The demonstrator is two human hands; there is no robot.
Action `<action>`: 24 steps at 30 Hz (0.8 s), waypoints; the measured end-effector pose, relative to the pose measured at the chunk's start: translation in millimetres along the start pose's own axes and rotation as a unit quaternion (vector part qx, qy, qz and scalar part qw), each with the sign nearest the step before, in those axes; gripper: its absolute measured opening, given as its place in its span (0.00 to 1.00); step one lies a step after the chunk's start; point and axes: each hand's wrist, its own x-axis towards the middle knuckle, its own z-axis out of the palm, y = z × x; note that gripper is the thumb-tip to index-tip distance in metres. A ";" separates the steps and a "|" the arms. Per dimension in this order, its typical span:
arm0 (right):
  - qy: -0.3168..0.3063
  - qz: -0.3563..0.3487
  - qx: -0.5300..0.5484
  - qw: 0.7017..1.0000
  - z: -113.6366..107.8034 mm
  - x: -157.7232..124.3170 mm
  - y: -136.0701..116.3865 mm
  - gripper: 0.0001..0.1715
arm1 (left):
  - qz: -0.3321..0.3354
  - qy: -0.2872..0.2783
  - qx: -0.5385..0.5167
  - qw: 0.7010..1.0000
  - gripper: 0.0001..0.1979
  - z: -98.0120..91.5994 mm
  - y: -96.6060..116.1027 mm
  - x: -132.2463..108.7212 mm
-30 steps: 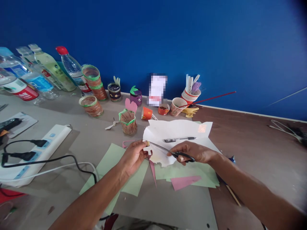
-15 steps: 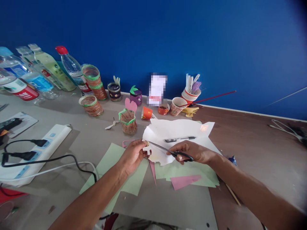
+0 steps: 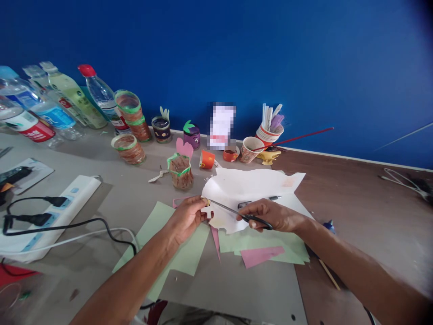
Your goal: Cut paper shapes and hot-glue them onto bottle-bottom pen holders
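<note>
My right hand (image 3: 269, 214) is closed around the black handles of a pair of scissors (image 3: 225, 207), whose blades point left toward my other hand. My left hand (image 3: 186, 216) pinches a small white paper piece (image 3: 207, 209) with notched edges, right at the blade tips. Behind and below them lies a large white sheet (image 3: 250, 180) with ragged edges. A black pen (image 3: 245, 204) rests on that sheet, partly covered by my right hand. Green paper sheets (image 3: 189, 259) and a pink paper scrap (image 3: 262, 256) lie under and in front of my hands.
A cup wrapped in brown with a green rim (image 3: 182, 176) stands beyond my left hand, near small red cups (image 3: 207, 159). A paper cup (image 3: 251, 151) holds a red stick. Bottles (image 3: 101, 97) line the back left. A power strip (image 3: 67, 210) with cords sits at left.
The white sheet and the pen on it have shifted slightly to the right. Both hands, the scissors and the small paper piece stay almost where they were.
</note>
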 end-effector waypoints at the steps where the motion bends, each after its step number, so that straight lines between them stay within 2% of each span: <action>1: 0.007 0.005 -0.010 1.000 1.6 -0.6 -1.7 0.25 | 0.004 -0.002 0.006 1.000 0.10 -0.9 -0.2 0.4; 6: 0.037 0.021 -0.068 0.997 9.0 -6.0 -9.5 0.22 | 0.027 -0.011 0.057 0.998 0.11 -2.5 -0.5 0.5; 10: 0.049 0.029 -0.095 0.994 13.4 -10.2 -14.7 0.19 | 0.059 0.001 0.156 0.986 0.12 -0.8 0.4 -1.6; 12: 0.054 0.029 -0.110 0.992 15.5 -10.0 -16.8 0.16 | 0.095 0.019 0.233 0.968 0.11 -1.2 0.6 -2.6; 15: 0.065 0.021 -0.144 0.987 17.9 -7.5 -17.3 0.15 | 0.174 0.052 0.349 0.919 0.10 -3.6 0.1 -3.3; 18: 0.071 0.013 -0.167 0.983 18.6 -5.5 -13.6 0.17 | 0.228 0.083 0.409 0.880 0.09 -4.3 -0.9 -3.7; 20: 0.073 0.011 -0.167 0.983 19.1 -5.3 -9.6 0.18 | 0.232 0.081 0.386 0.889 0.10 -2.0 -1.3 -3.9; 24: 0.088 -0.002 -0.158 0.984 25.9 -5.7 -2.4 0.16 | 0.163 0.054 0.237 0.956 0.15 5.4 -1.1 -3.4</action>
